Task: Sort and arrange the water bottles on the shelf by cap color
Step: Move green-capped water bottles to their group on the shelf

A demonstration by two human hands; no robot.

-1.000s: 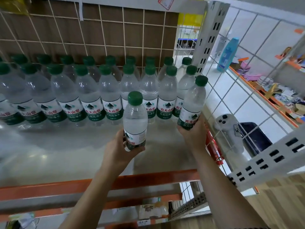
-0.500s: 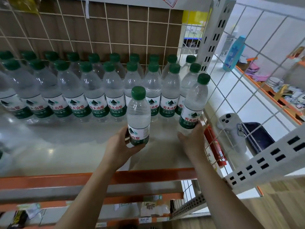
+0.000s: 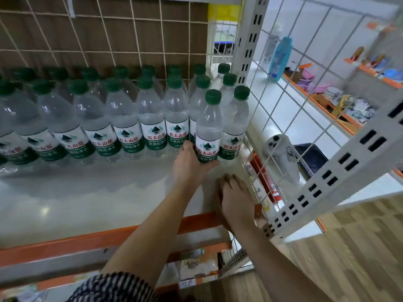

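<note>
Clear water bottles with green caps stand in two rows [image 3: 150, 118] along the back of the white shelf [image 3: 87, 192]. My left hand [image 3: 189, 164] grips the base of one green-capped bottle [image 3: 208, 129], upright, in front of the rows near the right end. Right beside it stands another green-capped bottle [image 3: 234, 127], against the wire side panel, with no hand on it. My right hand [image 3: 235, 199] hovers low over the shelf's front right corner, fingers relaxed and holding nothing.
A white wire grid panel [image 3: 283, 118] closes the shelf's right side, next to a perforated upright [image 3: 250, 38]. An orange rail [image 3: 104, 238] edges the front. Beyond the grid lie a white controller [image 3: 281, 153], a dark tray [image 3: 309, 155] and a blue bottle [image 3: 280, 57].
My right hand let go of its bottle, which now stands by the wire panel, and pulled back toward the shelf's front. My left hand carried its bottle right, beside that one.
</note>
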